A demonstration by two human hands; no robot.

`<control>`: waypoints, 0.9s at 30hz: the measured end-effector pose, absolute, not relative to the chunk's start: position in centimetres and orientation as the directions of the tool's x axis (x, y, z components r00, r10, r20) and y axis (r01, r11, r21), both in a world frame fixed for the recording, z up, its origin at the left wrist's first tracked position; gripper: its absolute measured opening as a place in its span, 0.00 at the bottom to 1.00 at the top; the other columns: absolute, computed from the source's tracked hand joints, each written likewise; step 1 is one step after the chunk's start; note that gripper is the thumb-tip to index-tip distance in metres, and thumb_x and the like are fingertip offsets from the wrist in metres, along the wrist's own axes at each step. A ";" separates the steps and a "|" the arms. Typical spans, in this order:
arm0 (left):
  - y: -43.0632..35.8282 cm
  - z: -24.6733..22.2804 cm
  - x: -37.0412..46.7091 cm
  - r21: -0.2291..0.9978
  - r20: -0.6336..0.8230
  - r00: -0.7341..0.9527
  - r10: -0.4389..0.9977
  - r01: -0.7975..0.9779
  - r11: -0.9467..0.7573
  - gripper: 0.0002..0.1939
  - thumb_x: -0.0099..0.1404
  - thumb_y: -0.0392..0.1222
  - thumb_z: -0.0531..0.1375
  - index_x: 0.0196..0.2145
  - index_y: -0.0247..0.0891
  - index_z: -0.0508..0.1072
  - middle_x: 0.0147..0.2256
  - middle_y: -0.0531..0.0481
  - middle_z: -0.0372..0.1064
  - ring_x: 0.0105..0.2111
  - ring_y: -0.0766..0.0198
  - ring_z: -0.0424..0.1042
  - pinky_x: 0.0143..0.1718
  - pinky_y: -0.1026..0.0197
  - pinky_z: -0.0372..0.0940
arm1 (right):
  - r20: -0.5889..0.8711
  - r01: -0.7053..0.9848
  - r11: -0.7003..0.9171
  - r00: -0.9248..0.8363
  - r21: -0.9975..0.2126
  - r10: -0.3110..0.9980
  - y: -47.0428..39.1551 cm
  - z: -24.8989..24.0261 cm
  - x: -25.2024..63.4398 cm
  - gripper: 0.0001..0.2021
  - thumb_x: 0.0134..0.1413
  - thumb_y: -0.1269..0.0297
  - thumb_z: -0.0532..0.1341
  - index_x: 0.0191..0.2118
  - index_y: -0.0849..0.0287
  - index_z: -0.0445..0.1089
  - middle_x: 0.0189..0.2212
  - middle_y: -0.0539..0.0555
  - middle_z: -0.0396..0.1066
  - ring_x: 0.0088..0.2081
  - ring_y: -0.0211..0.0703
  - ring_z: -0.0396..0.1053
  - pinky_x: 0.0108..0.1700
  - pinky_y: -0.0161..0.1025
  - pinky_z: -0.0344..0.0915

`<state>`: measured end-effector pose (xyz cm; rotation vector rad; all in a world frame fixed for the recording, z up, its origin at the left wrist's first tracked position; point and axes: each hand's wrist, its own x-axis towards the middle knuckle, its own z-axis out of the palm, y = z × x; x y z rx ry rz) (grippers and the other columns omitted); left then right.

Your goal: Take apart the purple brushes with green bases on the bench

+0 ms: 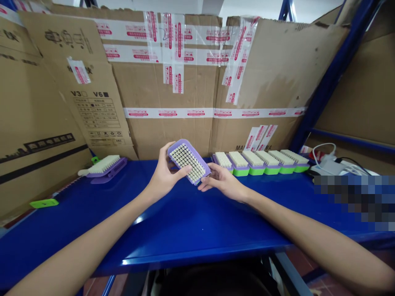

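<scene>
A purple brush head (189,161) with pale bristles is held up over the blue table, tilted, its bristle side turned toward me. My left hand (168,170) grips its left end, with the thumb lying across the bristles. At its lower right end, the fingers of my right hand (222,181) pinch the edge. Behind my right hand, several brushes (254,163) with cream bristles and green and purple bodies stand in a row, bristles up. On the left of the table lies another cream-bristled brush (106,164) on purple parts.
Cardboard walls (166,131) with tape stand behind and beside the blue table (185,230). A green piece (44,203) lies at the left edge. White cables and a plug (328,162) sit at the right, near a blue post (336,78).
</scene>
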<state>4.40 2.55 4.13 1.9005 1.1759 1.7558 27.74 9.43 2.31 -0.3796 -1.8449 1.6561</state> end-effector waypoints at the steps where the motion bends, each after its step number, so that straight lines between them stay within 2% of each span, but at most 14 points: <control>1: 2.3 4.3 4.5 0.675 0.702 -0.063 0.709 0.375 -0.635 0.45 0.61 0.49 0.76 0.68 0.51 0.57 0.62 0.40 0.67 0.53 0.49 0.77 0.44 0.51 0.81 | 0.259 -0.197 0.169 -0.764 -0.966 0.590 9.5 2.3 27.8 0.24 0.60 0.56 0.74 0.54 0.57 0.66 0.45 0.56 0.80 0.42 0.45 0.83 0.50 0.48 0.82; 4: 2.1 4.5 4.8 0.664 0.699 -0.030 0.715 0.399 -0.632 0.48 0.59 0.49 0.77 0.69 0.53 0.56 0.61 0.41 0.68 0.50 0.50 0.78 0.41 0.53 0.80 | 0.257 -0.192 0.173 -0.762 -0.966 0.594 9.9 2.5 28.1 0.25 0.58 0.56 0.75 0.54 0.57 0.67 0.45 0.56 0.80 0.44 0.47 0.83 0.54 0.51 0.81; 10: 2.8 4.5 4.6 0.681 0.708 -0.060 0.704 0.323 -0.658 0.45 0.59 0.48 0.76 0.67 0.52 0.60 0.61 0.41 0.68 0.53 0.49 0.77 0.45 0.51 0.80 | 0.321 -0.160 0.312 -0.749 -0.937 0.579 10.2 3.2 28.7 0.26 0.62 0.59 0.73 0.60 0.55 0.65 0.45 0.54 0.80 0.44 0.47 0.83 0.55 0.53 0.80; 14: 2.6 4.7 4.3 0.696 0.703 -0.102 0.703 0.304 -0.651 0.39 0.62 0.51 0.74 0.65 0.49 0.63 0.56 0.42 0.72 0.48 0.51 0.78 0.39 0.54 0.80 | 0.365 -0.142 0.405 -0.752 -0.903 0.549 9.7 3.5 28.7 0.26 0.64 0.59 0.71 0.62 0.55 0.65 0.47 0.55 0.79 0.45 0.46 0.81 0.54 0.51 0.79; 19: 2.2 4.9 4.3 0.632 0.754 -0.081 0.652 0.356 -0.688 0.45 0.60 0.50 0.76 0.68 0.51 0.61 0.61 0.43 0.69 0.52 0.50 0.77 0.47 0.50 0.80 | 0.419 -0.121 0.511 -0.744 -0.851 0.521 9.1 3.4 28.8 0.24 0.66 0.57 0.70 0.62 0.54 0.66 0.49 0.55 0.78 0.47 0.48 0.79 0.55 0.51 0.78; 23: 2.7 4.3 3.9 0.713 0.677 -0.069 0.733 0.308 -0.630 0.37 0.65 0.52 0.73 0.66 0.48 0.63 0.54 0.42 0.74 0.47 0.51 0.79 0.43 0.51 0.80 | 0.388 -0.106 0.481 -0.748 -0.870 0.538 9.6 2.9 28.7 0.24 0.67 0.58 0.69 0.63 0.55 0.65 0.48 0.56 0.78 0.44 0.47 0.80 0.52 0.51 0.80; 27: 3.2 4.0 3.6 0.664 0.717 -0.046 0.695 0.348 -0.662 0.42 0.62 0.52 0.75 0.68 0.49 0.61 0.61 0.41 0.71 0.53 0.50 0.77 0.52 0.48 0.78 | 0.392 -0.100 0.495 -0.750 -0.863 0.533 9.8 2.6 28.6 0.24 0.66 0.59 0.69 0.63 0.55 0.66 0.47 0.55 0.79 0.44 0.46 0.80 0.52 0.50 0.79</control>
